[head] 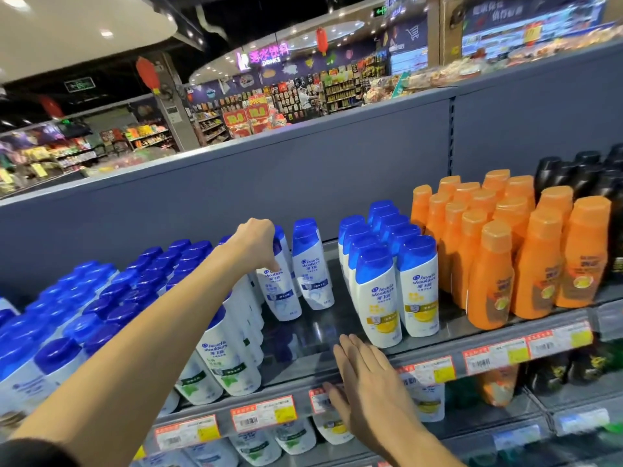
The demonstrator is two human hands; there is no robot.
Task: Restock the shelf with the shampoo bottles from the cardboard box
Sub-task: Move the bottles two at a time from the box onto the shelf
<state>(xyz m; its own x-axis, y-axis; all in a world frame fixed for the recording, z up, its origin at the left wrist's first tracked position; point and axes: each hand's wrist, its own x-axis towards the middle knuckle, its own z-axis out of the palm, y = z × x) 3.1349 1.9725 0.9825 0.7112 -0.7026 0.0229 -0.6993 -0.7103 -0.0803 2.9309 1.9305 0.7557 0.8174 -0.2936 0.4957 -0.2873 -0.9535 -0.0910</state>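
Observation:
My left hand (258, 242) reaches over the top shelf (313, 335) and grips the blue cap of a white shampoo bottle (281, 291), which leans to the left. A second white bottle (312, 267) with a blue cap stands just right of it, also tilted. My right hand (365, 382) hovers flat and open at the shelf's front edge, holding nothing. A bare dark stretch of shelf lies between the two hands. The cardboard box is out of view.
Several blue-capped bottles (111, 315) fill the shelf's left side. A block with yellow labels (387, 278) stands to the right, then orange bottles (505, 251) and black ones (580, 173). Price tags (263, 414) line the shelf edge; more bottles sit on the shelf below.

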